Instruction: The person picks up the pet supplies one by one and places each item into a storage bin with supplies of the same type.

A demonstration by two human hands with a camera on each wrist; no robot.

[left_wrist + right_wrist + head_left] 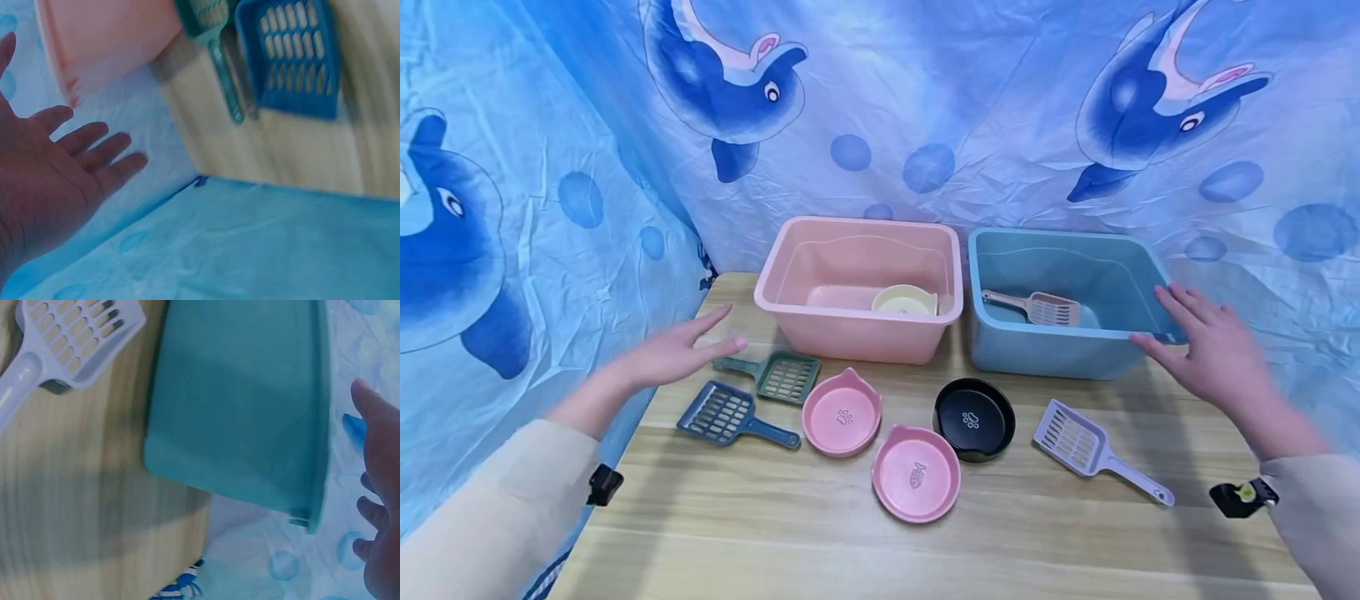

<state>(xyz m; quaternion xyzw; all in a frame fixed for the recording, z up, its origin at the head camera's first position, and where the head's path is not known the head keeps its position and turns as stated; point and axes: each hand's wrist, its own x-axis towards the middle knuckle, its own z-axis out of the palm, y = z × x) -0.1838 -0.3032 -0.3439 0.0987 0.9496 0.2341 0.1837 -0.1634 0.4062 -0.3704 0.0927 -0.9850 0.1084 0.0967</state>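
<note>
My left hand (673, 352) is held out over the table's left side with fingers straight and nothing in it. Below it lie a green litter scoop (787, 377) and a dark blue litter scoop (718, 414). My right hand (1213, 354) is spread with empty fingers beside the right end of the blue bin (1037, 354); its fingertips overlap the rim in the head view. Inside that bin lies a pinkish-beige litter scoop (1054, 310). The pink bin (857, 333) holds a cream bowl (906, 300). A lavender litter scoop (1078, 442) lies in front of the blue bin.
Two pink pet bowls, one with a paw print (842, 414) and one with a fish mark (917, 475), sit mid-table beside a black bowl (974, 419). A blue dolphin-print curtain (895, 108) hangs behind the wooden table (820, 550) and along its left.
</note>
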